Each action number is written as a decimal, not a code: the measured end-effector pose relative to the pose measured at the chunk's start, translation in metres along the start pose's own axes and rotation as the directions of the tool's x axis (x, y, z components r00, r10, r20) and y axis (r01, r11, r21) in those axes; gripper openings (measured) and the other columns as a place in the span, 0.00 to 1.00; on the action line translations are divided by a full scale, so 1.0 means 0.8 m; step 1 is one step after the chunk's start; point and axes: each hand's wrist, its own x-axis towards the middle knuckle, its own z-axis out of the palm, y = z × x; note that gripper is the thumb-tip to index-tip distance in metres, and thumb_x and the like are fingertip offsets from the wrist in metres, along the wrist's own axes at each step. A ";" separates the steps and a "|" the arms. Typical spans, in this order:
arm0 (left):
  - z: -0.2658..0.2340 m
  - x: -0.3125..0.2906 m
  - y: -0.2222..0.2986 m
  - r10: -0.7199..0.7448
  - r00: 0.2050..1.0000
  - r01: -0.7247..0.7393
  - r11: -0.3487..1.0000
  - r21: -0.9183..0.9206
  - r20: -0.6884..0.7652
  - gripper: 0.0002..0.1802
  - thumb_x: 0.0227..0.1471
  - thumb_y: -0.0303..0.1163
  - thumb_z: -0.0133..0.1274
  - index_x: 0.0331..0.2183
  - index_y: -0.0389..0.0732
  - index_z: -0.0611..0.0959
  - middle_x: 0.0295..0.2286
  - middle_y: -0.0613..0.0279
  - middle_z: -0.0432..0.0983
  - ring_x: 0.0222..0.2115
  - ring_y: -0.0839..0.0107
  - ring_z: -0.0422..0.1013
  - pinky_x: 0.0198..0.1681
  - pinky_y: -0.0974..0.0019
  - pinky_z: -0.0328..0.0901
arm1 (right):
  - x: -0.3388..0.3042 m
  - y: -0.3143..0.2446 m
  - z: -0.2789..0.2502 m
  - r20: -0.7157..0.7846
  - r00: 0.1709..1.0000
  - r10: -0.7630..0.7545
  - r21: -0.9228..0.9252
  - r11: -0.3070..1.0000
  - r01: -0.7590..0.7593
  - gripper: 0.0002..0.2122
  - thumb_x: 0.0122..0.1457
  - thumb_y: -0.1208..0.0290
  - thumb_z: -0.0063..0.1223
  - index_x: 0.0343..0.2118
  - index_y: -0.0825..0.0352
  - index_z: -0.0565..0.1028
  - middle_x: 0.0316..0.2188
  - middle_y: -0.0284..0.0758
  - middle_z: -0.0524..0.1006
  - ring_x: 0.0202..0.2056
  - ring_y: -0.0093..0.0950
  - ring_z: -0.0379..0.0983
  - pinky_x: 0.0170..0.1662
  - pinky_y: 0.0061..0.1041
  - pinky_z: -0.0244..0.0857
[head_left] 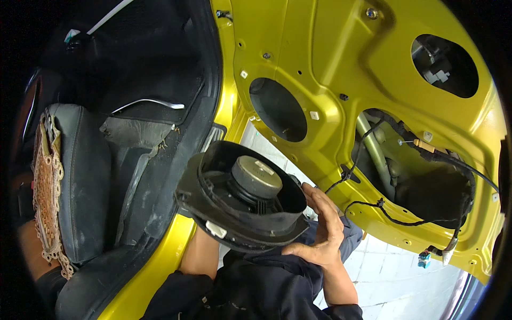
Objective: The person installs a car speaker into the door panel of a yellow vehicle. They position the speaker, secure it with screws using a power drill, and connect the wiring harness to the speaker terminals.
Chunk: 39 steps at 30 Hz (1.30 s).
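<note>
A black round car speaker in a deep plastic housing hangs tilted in front of my body, its magnet side facing up. My right hand grips its right side, with the thumb at the lower rim and the fingers along the outer wall. My left forearm runs up behind the housing, which hides my left hand and its fingers. A small white clip sits on the speaker's near flange. Beyond stands a bare yellow car door with a round opening in its panel.
Black wiring hangs across the door's large opening, ending near a blue connector. On the left are a grey seat with a lace-edged cover and a yellow door sill. Part of another arm shows at far left.
</note>
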 end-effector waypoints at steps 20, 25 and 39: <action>0.027 0.052 0.033 0.242 0.967 -0.174 0.854 0.490 -0.078 0.17 0.48 0.15 0.56 0.42 0.40 0.82 0.29 0.74 0.78 0.19 0.87 0.64 0.21 0.80 0.54 | -0.002 0.057 0.039 0.045 0.834 0.549 0.490 0.716 -0.497 0.36 0.69 0.56 0.54 0.69 0.77 0.54 0.50 0.37 0.73 0.46 0.22 0.67 0.53 0.20 0.61; 0.029 0.047 0.074 0.364 0.931 -0.235 0.664 0.710 -0.032 0.19 0.47 0.11 0.55 0.42 0.38 0.82 0.35 0.70 0.80 0.31 0.84 0.73 0.32 0.80 0.66 | -0.063 0.111 0.063 0.097 0.557 0.825 0.695 0.344 -0.632 0.21 0.70 0.60 0.50 0.56 0.73 0.70 0.53 0.39 0.74 0.54 0.31 0.71 0.57 0.39 0.70; -0.066 0.050 0.063 0.262 0.947 -0.220 0.950 0.221 -0.185 0.08 0.56 0.31 0.62 0.36 0.41 0.81 0.22 0.71 0.68 0.17 0.80 0.58 0.19 0.75 0.53 | -0.127 0.245 0.034 0.133 0.493 0.860 0.375 0.416 -0.828 0.23 0.63 0.68 0.63 0.58 0.71 0.72 0.53 0.40 0.76 0.43 0.26 0.78 0.40 0.26 0.76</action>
